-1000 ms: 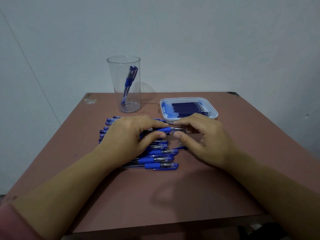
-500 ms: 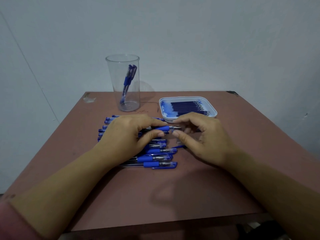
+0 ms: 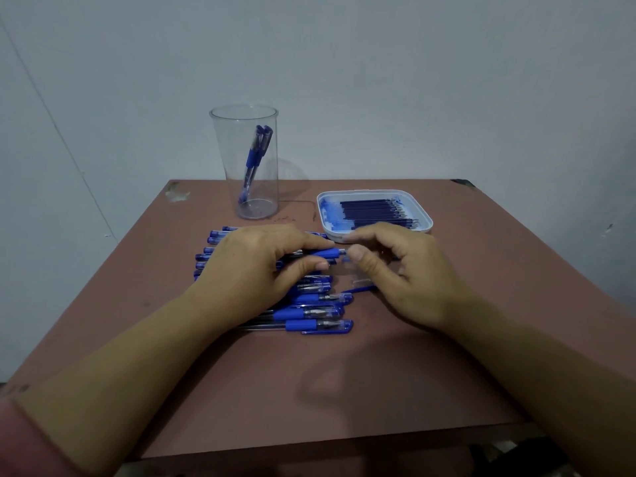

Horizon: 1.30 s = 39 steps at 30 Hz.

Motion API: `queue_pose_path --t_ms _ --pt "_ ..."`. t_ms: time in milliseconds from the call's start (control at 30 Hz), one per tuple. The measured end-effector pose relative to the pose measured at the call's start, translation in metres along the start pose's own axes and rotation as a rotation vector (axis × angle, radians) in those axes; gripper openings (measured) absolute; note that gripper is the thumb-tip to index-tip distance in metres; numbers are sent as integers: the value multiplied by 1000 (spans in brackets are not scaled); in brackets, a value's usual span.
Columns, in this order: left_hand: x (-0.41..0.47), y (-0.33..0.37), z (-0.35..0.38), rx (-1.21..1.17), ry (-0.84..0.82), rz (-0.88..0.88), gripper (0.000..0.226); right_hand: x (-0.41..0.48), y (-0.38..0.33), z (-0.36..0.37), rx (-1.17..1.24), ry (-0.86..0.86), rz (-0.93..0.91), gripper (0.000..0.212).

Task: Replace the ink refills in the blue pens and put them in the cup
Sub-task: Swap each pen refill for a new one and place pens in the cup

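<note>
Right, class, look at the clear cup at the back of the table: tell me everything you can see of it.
The cup is a tall, see-through tumbler, plastic by the look of it, narrowing slightly toward its round base, with an open rim. It stands upright near the far edge of the brown table, left of the white tray. Inside, what look like two blue pens lean with their upper ends toward the right. Only the table and those pens touch it.

Head-worn wide-angle view looks forward and down, close over the table [image 3: 275,390].
</note>
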<state>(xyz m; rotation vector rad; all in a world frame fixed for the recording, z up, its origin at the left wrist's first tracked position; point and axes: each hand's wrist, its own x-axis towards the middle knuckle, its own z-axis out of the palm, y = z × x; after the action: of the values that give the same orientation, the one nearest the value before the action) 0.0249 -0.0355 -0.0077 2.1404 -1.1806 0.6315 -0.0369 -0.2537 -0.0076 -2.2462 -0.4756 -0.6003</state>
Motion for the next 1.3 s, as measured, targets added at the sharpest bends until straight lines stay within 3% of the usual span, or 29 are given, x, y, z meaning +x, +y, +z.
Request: queue_pose_path --t_ms 133,367,433,567,767,900,1000,1067,1200,1300 --pt "0 -1 -1 -1 -13 -10 33 1 -1 0 -74 19 -55 10" --pt "1 -7 -3 -8 27 -73 33 4 8 -4 -180 114 -19 13" --pt "0 -9 -4 1 25 -91 31 7 12 -6 -245 49 -5 13" --pt "0 -10 -4 6 20 -93 36 10 20 -10 -393 -280 6 14" --pt "0 -10 -4 11 10 -85 37 13 19 -10 -403 -405 -66 31" --pt "1 -10 -4 15 17 -100 30 10 9 -17 -372 -323 33 37" --pt "1 -10 -5 24 19 -101 29 3 5 -24 -380 -240 67 18" --pt "1 -10 -5 18 15 -100 31 0 4 -26 -419 -279 60 9" --pt "0 -11 -4 0 9 -94 36 -1 8 -28 -473 -351 23 14" --pt "0 -8 -5 -14 8 -83 36 -1 11 -26 -397 -225 -28 18"
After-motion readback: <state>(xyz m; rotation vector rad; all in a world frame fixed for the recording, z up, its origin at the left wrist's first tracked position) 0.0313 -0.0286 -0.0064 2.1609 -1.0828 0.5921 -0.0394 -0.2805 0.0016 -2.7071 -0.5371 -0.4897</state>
